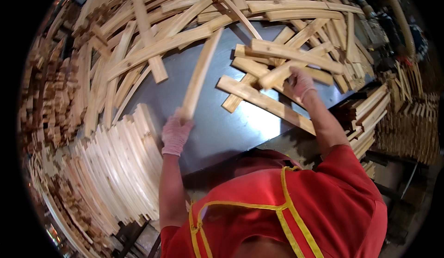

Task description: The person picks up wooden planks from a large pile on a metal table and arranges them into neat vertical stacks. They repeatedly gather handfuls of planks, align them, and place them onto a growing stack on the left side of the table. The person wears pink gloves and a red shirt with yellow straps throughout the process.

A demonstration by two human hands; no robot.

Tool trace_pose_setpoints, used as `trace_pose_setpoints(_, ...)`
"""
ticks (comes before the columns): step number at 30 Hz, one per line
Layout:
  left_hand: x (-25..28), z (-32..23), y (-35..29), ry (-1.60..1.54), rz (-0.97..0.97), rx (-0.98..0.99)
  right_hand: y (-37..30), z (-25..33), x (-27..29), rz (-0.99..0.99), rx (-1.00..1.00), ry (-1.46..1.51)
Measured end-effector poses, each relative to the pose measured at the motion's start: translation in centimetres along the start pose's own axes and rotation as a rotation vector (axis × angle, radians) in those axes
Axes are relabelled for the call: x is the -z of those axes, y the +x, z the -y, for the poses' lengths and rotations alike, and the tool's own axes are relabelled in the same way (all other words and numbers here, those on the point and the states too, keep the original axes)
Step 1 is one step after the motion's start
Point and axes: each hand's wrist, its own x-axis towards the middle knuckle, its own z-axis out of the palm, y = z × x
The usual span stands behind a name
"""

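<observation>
My left hand [177, 132], in a pale pinkish work glove, is closed round the near end of a wooden slat [203, 70]. That slat slants up and away over the grey metal tabletop [185, 156], its far end close to other slats. On the right, my gloved right hand [302, 83] reaches into a loose heap and closes on a wooden slat [277, 75]; part of its grip is hidden. Just beyond lies another slat [298, 54] across the heap, and nearer to me a longer slat [266, 101] lies at a slant.
A jumble of slats [180, 40] covers the table's far side. Pale slats stand in a tight row [120, 165] at the left. More stacked wood [370, 114] sits by the right edge, with further piles [409, 140] behind it. A hose [400, 17] hangs at the far right.
</observation>
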Motion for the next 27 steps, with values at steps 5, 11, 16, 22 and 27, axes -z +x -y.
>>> trace_pose_setpoints(5,2.8,-0.8,-10.8,-1.428,0.306,0.239,-3.1,5.4,-6.8,0.375,-0.093,0.366)
trace_pose_setpoints(11,-1.7,3.5,-25.7,-1.829,0.436,0.310,-21.4,-8.5,-7.9,0.513,-0.255,-0.343)
trace_pose_setpoints(16,-0.7,0.1,-31.9,-1.855,0.208,0.562,-27.4,-22.9,-6.1,0.948,0.178,-0.955)
trace_pose_setpoints(22,-5.2,3.6,-31.3,-0.089,-0.288,0.072,-32.1,-29.2,-14.5,1.180,0.366,-1.372)
trace_pose_setpoints(27,-5.0,5.3,-29.9,-0.038,-0.379,0.033,-31.6,-19.4,-17.8,1.263,0.045,-1.071)
